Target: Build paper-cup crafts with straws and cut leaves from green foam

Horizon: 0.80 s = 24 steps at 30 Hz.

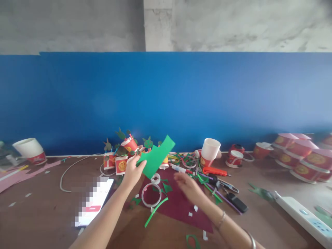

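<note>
My left hand (132, 172) pinches the lower edge of a green paper sheet (156, 156) and holds it up above the table. My right hand (187, 184) hovers low over a dark maroon sheet (178, 204), fingers stretched out flat, holding nothing. Under the green sheet lie a small roll of clear tape (155, 178), a white paper ring (151, 195) and a green paper strip (155, 211). Behind stand red paper cups with green cut-out leaves (126, 152).
A phone (94, 202) lies at the left. A white cup (209, 152), an orange cutter (214, 171), keys (228, 193), straws and green scraps crowd the right. Stacked red cups (303, 157) and a white power strip (303, 216) sit far right. A blue board (166, 100) backs the table.
</note>
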{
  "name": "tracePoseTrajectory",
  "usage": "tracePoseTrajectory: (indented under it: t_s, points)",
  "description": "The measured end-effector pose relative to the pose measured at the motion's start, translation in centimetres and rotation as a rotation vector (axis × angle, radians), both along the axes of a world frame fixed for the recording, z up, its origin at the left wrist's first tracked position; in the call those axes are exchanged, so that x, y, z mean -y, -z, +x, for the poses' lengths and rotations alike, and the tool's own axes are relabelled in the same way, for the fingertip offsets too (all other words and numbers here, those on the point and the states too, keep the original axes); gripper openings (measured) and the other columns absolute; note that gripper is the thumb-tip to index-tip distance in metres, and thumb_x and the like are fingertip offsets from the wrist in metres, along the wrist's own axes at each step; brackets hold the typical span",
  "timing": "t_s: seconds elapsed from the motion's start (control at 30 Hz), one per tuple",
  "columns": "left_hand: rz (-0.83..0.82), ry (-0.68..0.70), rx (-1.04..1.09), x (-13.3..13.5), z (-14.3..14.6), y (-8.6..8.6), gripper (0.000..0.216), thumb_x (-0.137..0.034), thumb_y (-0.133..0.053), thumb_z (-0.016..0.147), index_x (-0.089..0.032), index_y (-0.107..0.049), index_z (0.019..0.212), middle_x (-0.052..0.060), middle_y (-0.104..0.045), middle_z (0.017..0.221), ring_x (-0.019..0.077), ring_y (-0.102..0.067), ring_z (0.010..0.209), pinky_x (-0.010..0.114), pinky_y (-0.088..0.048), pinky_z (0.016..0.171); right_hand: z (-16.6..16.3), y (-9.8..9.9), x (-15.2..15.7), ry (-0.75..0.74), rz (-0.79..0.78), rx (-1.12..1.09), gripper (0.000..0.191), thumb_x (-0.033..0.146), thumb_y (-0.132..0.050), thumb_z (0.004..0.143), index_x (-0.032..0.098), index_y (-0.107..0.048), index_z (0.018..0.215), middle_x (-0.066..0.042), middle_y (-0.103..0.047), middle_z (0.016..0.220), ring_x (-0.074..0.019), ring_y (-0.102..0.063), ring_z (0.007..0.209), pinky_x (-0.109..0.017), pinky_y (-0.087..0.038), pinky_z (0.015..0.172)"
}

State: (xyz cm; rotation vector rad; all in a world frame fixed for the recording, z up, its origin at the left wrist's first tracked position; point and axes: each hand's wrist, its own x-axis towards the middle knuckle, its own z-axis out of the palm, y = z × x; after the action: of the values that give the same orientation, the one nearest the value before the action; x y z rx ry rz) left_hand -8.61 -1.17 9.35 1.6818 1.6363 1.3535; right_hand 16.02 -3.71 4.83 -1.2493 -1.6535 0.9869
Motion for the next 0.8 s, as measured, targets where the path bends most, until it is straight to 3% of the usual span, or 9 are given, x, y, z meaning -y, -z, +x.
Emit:
tracePoseTrajectory:
  t_s: [0.1, 0.2, 0.37, 0.47, 0.53, 0.6, 0.67, 0.8]
  points:
    - [0.081, -0.086, 0.023, 1.5, -0.8, -0.1, 0.034, -0.045, -0.049, 0.081, -0.015, -0.059, 0.092, 0.008, -0.066, 0.086, 0.0242, -0.062, 0.082, 0.034, -0.049, 0.072, -3.0, 0.9, 2.5, -0.397, 0.263, 0.452, 0.043, 0.026, -0.059, 0.078, 0.025, -0.057, 0.121, -0.009, -0.051, 0.135, -0.0296, -0.039, 0.128, -0.049, -0.032, 0.105]
    - [0.201, -0.091, -0.015, 3.4, -0.6, 0.3, 0.029, -0.041, -0.044, 0.087, -0.016, -0.058, 0.094, 0.005, -0.065, 0.083, 0.0191, -0.062, 0.073, 0.028, -0.049, 0.064, -4.5, 1.5, 3.6, -0.457, 0.403, 0.688, 0.033, 0.021, -0.057, 0.082, 0.019, -0.058, 0.115, -0.011, -0.041, 0.144, -0.0301, -0.027, 0.136, -0.050, -0.026, 0.109]
    - [0.446, -0.077, -0.152, 6.0, -0.2, 2.3, 0.019, -0.021, -0.041, 0.092, -0.018, -0.057, 0.101, 0.007, -0.066, 0.091, 0.0186, -0.062, 0.086, 0.030, -0.049, 0.076, -3.8, 1.7, 2.5, -0.409, 0.506, 0.793, 0.013, 0.015, -0.053, 0.084, 0.016, -0.059, 0.096, -0.013, -0.047, 0.137, -0.0280, -0.033, 0.133, -0.045, -0.032, 0.107]
    - [0.714, 0.113, -0.295, 6.9, -0.1, 4.0, 0.033, -0.007, -0.041, 0.088, -0.018, -0.052, 0.117, 0.010, -0.064, 0.105, 0.0200, -0.058, 0.100, 0.034, -0.046, 0.086, -2.2, 1.7, 1.8, -0.341, 0.532, 0.810, 0.013, 0.017, -0.051, 0.087, 0.017, -0.059, 0.097, -0.012, -0.056, 0.127, -0.0257, -0.042, 0.126, -0.041, -0.038, 0.101]
    - [0.805, 0.249, -0.417, 7.4, 0.2, 4.8, 0.038, -0.005, -0.041, 0.085, -0.017, -0.052, 0.119, 0.010, -0.064, 0.109, 0.0208, -0.055, 0.104, 0.036, -0.044, 0.088, -1.0, 2.0, 1.0, -0.260, 0.562, 0.849, 0.016, 0.018, -0.050, 0.088, 0.019, -0.060, 0.099, -0.010, -0.061, 0.120, -0.0239, -0.048, 0.119, -0.037, -0.040, 0.097]
    - [0.838, 0.339, -0.547, 7.7, 0.6, 5.2, 0.039, -0.005, -0.042, 0.084, -0.015, -0.053, 0.119, 0.010, -0.065, 0.110, 0.0206, -0.054, 0.104, 0.036, -0.042, 0.090, 0.2, 2.5, -0.3, -0.171, 0.602, 0.927, 0.023, 0.014, -0.049, 0.086, 0.022, -0.062, 0.103, -0.007, -0.060, 0.123, -0.0241, -0.049, 0.118, -0.037, -0.038, 0.097]
    - [0.825, 0.386, -0.644, 7.8, 1.1, 5.3, 0.038, -0.005, -0.042, 0.084, -0.015, -0.054, 0.119, 0.009, -0.065, 0.109, 0.0196, -0.054, 0.101, 0.035, -0.040, 0.091, 1.3, 3.0, -2.0, -0.062, 0.563, 0.969, 0.018, 0.016, -0.051, 0.086, 0.023, -0.067, 0.090, -0.006, -0.065, 0.116, -0.0239, -0.054, 0.112, -0.035, -0.040, 0.091]
    - [0.725, 0.366, -0.701, 7.7, 2.0, 5.6, 0.034, -0.007, -0.042, 0.085, -0.015, -0.057, 0.115, 0.007, -0.066, 0.100, 0.0185, -0.053, 0.090, 0.034, -0.038, 0.085, 2.5, 3.2, -4.2, 0.123, 0.494, 1.006, 0.020, 0.016, -0.050, 0.086, 0.024, -0.069, 0.089, -0.009, -0.067, 0.110, -0.0259, -0.053, 0.111, -0.042, -0.034, 0.094]
